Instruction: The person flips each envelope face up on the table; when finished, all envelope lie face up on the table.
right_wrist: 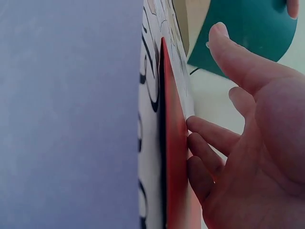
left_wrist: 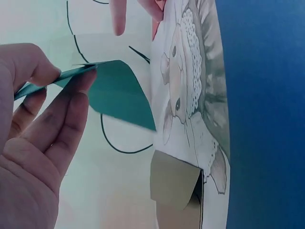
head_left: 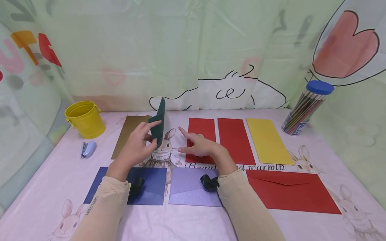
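Left hand fingers pinch a raised dark-green paper envelope; right hand, fingers apart, apparently touches a flat red rectangular paper envelope.

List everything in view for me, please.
Bucket: one, yellow, back left.
Stapler: one, pale purple, near bucket.
Held envelope: one, green, centre left.
Back envelopes: four, brown, red, red, yellow, left to right.
Front envelopes: three, blue, lilac, red, left to right.
Jar: one, clear, blue lid, back right.
Pencils: many, mixed, inside jar.
Tablecloth: one, pale pink, underneath.
Backdrop: one, pale green, behind.
Cameras: two, black, on wrists.
Sleeves: two, cream, on forearms.
Left hand: one, bare, pinching held envelope.
Right hand: one, bare, near centre.
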The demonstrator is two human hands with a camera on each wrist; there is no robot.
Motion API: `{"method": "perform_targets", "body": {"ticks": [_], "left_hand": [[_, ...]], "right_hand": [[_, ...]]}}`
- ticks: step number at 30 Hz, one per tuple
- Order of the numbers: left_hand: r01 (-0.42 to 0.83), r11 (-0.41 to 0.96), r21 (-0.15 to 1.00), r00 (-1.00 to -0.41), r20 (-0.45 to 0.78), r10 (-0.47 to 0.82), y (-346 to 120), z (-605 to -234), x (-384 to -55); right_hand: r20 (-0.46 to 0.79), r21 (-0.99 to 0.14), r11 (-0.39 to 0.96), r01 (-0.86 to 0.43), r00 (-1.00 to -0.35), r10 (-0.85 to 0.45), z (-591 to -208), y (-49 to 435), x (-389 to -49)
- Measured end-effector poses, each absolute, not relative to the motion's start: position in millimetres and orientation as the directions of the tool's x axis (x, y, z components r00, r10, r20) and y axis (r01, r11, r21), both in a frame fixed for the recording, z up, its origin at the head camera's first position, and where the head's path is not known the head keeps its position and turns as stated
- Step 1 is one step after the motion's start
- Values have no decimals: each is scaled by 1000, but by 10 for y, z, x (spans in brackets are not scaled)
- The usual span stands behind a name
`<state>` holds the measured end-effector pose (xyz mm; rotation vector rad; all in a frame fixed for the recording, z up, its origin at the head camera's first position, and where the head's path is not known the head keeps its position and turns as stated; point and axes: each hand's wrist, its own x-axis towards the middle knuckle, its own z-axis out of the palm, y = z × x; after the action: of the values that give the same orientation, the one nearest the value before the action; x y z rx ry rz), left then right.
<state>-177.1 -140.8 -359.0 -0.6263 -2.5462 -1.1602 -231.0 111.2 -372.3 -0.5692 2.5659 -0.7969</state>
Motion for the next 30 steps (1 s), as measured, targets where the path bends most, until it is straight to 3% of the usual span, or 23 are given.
{"method": "perform_targets", "body": {"ticks": [7, 14, 20, 30], "left_hand": [[496, 522, 693, -863, 460, 210, -1387, -3563, -1783], [416, 515, 749, -909, 364, 204, -1375, -3570, -1793], [395, 582, 711, -918, 323, 230, -1409, -3575, -1772], [251, 716, 652, -956, 50, 289, -1450, -3578, -1761]], "right_hand": [[-245, -593, 761, -263, -842, -481, -3736, 1106, -2316], [-237, -585, 758, -288, -833, -500, -3722, 1100, -2315], [-237, -565, 771, -295, -837, -494, -3725, 1093, -2299], [-222, -520, 782, -344, -830, -512, -3741, 1044, -2265]]}}
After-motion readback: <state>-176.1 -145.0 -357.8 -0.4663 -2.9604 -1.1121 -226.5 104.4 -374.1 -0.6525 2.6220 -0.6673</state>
